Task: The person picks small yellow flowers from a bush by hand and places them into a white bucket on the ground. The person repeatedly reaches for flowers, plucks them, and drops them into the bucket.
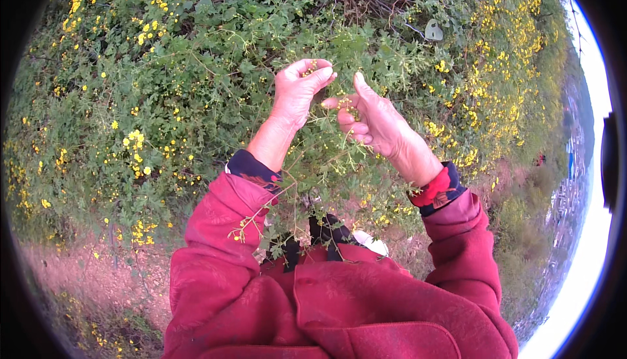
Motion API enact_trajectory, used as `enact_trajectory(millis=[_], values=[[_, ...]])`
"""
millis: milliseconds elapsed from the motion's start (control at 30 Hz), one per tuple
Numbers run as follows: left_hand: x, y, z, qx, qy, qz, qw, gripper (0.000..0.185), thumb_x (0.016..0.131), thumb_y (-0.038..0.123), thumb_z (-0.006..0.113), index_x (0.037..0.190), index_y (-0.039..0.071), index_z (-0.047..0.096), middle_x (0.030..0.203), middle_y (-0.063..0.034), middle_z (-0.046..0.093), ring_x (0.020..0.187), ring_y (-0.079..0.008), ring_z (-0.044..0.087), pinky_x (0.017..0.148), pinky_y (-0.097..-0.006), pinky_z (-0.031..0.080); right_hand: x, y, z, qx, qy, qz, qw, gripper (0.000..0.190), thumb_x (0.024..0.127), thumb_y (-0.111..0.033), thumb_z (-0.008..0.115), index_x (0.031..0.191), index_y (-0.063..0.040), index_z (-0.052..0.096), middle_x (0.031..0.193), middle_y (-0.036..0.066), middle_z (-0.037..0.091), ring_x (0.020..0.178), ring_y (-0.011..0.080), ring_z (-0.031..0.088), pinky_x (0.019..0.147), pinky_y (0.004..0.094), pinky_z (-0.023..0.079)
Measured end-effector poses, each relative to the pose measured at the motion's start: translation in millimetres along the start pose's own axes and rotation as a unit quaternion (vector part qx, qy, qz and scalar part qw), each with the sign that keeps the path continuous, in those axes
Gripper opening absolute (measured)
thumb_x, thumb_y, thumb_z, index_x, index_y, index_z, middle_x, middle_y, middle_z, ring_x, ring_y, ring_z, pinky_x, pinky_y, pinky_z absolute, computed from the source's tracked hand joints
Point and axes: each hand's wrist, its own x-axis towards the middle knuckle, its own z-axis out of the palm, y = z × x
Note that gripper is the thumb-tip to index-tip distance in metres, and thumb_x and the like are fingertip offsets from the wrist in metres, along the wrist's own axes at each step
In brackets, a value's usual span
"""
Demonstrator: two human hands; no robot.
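Observation:
My left hand (298, 90) is curled, thumb against the fingers, with small yellow flower buds (309, 69) showing in the gap. Just to its right is my right hand (379, 123), its thumb raised away from loosely bent fingers. Thin green sprigs with buds (347, 106) cross those fingers; I see no firm grip on them. Below both hands, leafy budded stems (338, 153) of a yellow-flowered, chrysanthemum-like plant hang between my forearms. A bent stem with a few buds (238, 235) lies over my left sleeve.
Dense green bushes with open yellow flowers (134, 146) spread ahead and left. More yellow blooms (499, 89) cover the slope at right. Bare twigs (377, 4) tangle at the top. Reddish soil (98, 275) shows at lower left. Distant buildings (570, 192) lie far right.

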Motion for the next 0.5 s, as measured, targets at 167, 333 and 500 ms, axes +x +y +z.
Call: enact_trajectory(millis=[167,333,500], values=[[-6.1,-1.8,5.1,0.115,0.008,0.049,0.992,0.017,0.081,0.005,0.065,0.097,-0.001,0.063,0.088,-0.0047,0.064,0.078,-0.012,0.063,0.07,-0.0229,0.052,2.4,18.9,6.9,0.049,0.034,-0.057,0.997,0.034,0.097,-0.036,0.042,0.094,-0.004,0.053,0.071,0.0,0.047,0.047,0.0042,0.034,0.036,0.0171,0.024],[-28.6,-6.6,11.7,0.162,0.0,0.092,0.983,0.034,0.084,0.004,0.062,0.117,0.001,0.054,0.121,-0.01,0.044,0.086,-0.018,0.064,0.067,-0.0242,0.057,-14.9,40.8,0.8,0.159,0.0,-0.067,0.985,0.023,0.097,-0.027,0.044,0.089,-0.006,0.051,0.075,0.002,0.05,0.05,0.0053,0.035,0.038,0.018,0.025],[-68.4,-11.8,24.0,0.191,0.029,0.062,0.979,0.04,0.088,0.015,0.061,0.116,0.003,0.035,0.094,-0.0085,0.052,0.062,-0.0115,0.058,0.051,-0.0218,0.052,-30.2,46.0,7.7,0.157,-0.005,-0.077,0.985,0.027,0.097,-0.031,0.045,0.086,-0.006,0.05,0.072,0.001,0.049,0.047,0.0047,0.035,0.038,0.0183,0.026]])
